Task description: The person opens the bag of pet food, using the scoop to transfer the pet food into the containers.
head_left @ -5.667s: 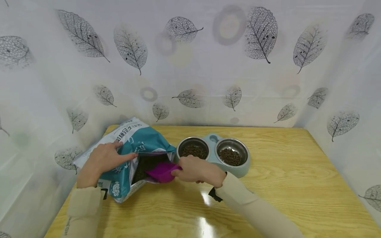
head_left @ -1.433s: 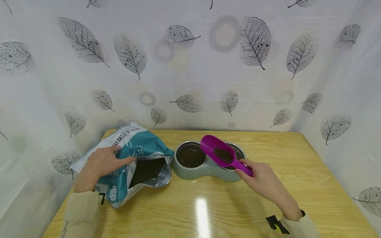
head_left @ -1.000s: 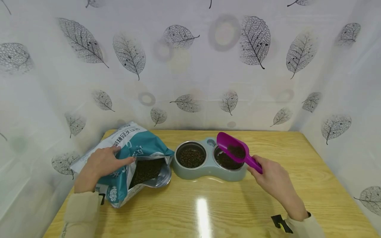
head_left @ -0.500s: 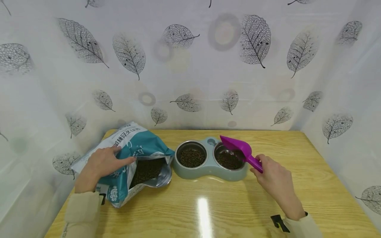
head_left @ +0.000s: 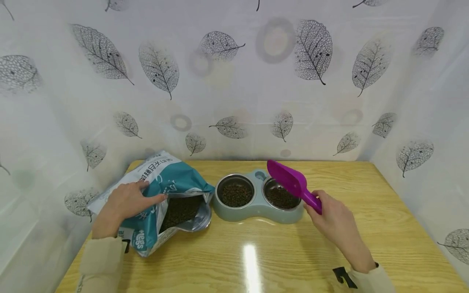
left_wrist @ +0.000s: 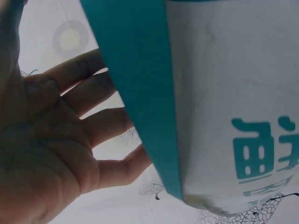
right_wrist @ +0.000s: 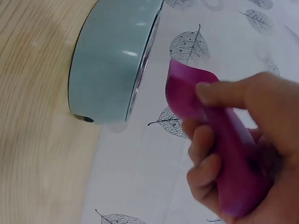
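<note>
My right hand (head_left: pixel 335 221) grips the handle of a purple scoop (head_left: pixel 289 179), held above the right bowl; its inside shows bare purple. In the right wrist view the fingers and thumb wrap round the scoop's handle (right_wrist: pixel 233 163). Brown kibble lies in both steel bowls of a light blue-green double pet bowl (head_left: pixel 258 209). At the left, my left hand (head_left: pixel 126 203) rests on a teal and white pet food bag (head_left: pixel 179 175), fingers spread. The bag lies on its side, its mouth towards the bowls and kibble (head_left: pixel 181 211) showing inside. In the left wrist view the fingertips are hidden behind the bag.
The wooden table (head_left: pixel 293 260) carries the bag and bowls. A white curtain (head_left: pixel 234 81) with leaf prints hangs behind it and along both sides.
The scoop went from the bag to above the right bowl, carrying kibble. It tipped over the bowl, then rolled back with its inside bare. My left hand stayed on the bag.
</note>
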The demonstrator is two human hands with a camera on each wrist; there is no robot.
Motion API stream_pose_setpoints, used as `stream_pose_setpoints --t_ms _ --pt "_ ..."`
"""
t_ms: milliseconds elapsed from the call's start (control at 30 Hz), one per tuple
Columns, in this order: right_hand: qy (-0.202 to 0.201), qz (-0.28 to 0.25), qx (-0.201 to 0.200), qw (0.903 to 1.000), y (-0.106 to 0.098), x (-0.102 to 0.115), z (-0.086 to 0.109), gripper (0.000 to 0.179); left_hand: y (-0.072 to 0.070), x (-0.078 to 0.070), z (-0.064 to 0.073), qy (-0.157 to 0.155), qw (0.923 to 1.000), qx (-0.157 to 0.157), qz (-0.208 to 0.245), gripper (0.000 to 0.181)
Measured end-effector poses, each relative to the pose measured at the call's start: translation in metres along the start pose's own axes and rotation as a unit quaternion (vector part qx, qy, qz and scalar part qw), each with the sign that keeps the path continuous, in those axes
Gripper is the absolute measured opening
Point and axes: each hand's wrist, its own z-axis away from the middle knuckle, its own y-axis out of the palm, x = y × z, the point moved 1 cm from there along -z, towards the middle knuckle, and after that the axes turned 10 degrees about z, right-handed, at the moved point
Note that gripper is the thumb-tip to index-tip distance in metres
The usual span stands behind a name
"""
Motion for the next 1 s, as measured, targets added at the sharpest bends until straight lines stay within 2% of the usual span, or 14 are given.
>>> stream_pose_setpoints --t_ms 67,133,300,367,433,500,600,1000 --pt "-0.005 -0.052 0.028 0.9982 -0.001 0.004 0.000 0.030 0.001 0.000 0.001 -0.002 1.0000 0.001 0.000 0.101" --pt "-0.018 -0.104 0.062 0.9925 -0.002 0.010 0.001 0.028 0.001 0.001 0.001 -0.002 1.0000 0.000 0.001 0.101" --pt "-0.075 -0.195 0.159 0.9651 0.000 0.029 0.006 0.018 0.001 0.002 0.001 -0.001 1.0000 -0.001 0.000 0.101" --pt "-0.104 -0.213 0.183 0.9542 0.004 0.040 0.008 0.014 0.001 0.002 0.001 0.000 1.0000 -0.001 0.000 0.100" --pt "-0.139 -0.225 0.191 0.9453 0.008 0.050 0.010 0.013 0.001 0.002 0.001 0.001 1.0000 0.000 0.001 0.100" --pt "-0.168 -0.231 0.192 0.9391 0.014 0.061 0.010 0.015 0.001 0.003 0.000 0.002 1.0000 0.001 0.001 0.100" --pt "-0.200 -0.219 0.194 0.9351 0.019 0.077 0.010 0.018 0.001 0.003 0.000 0.000 1.0000 0.002 0.000 0.101" --pt "-0.274 -0.135 0.222 0.9260 0.024 0.131 -0.012 0.030 0.000 0.003 -0.002 0.003 1.0000 -0.004 -0.001 0.101"
